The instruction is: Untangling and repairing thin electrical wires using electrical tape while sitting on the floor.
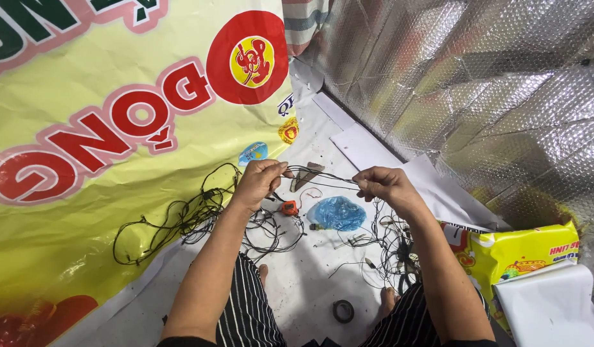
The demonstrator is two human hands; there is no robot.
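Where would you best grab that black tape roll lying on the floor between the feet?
Probably by its rim, from straight above. The tape roll lies flat on the white sheet with its hole facing up, so a finger can go into the hole and the thumb outside. Nothing touches it; the wires lie farther up.

Both bare forearms reach forward from the near edge and angle inward toward each other. The left hand (pixel 258 183) is curled, fingers pinched shut at its far side. The right hand (pixel 387 186) is level with it and well apart, fingertips pinched shut and pointing left.
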